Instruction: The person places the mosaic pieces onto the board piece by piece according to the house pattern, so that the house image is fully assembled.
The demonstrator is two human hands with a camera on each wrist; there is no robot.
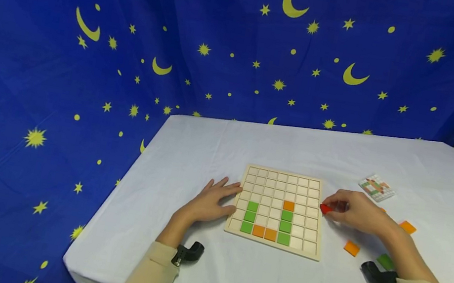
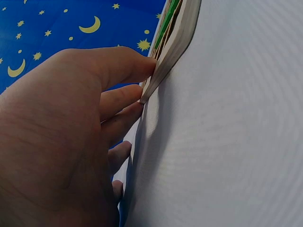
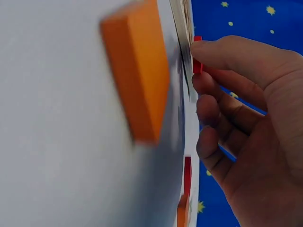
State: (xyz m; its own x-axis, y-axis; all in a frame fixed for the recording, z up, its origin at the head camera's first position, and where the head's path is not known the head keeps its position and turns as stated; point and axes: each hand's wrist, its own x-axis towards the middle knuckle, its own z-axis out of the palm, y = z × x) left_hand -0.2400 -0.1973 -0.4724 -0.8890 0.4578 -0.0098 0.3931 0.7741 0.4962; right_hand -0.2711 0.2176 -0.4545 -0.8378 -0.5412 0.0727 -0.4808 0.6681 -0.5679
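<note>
A wooden grid board (image 1: 271,245) lies on the white table. Green tiles (image 1: 249,216) and orange tiles (image 1: 264,232) sit in its lower cells in a U shape, with one orange tile (image 1: 289,206) topping the right side. Along the board's left edge rests my left hand (image 1: 209,202), fingers extended; the left wrist view shows the thumb (image 2: 137,66) against the frame. My right hand (image 1: 354,210) pinches a red tile (image 3: 197,66) between thumb and fingers, just beside the board's right edge. The other fingers of that hand are curled beneath.
A pattern card (image 1: 377,187) lies behind my right hand. Loose orange tiles (image 1: 351,248) and a green tile (image 1: 385,261) are scattered around the right forearm. In the right wrist view another red tile (image 3: 187,174) lies farther off. A starry blue curtain (image 1: 244,39) hangs behind the table.
</note>
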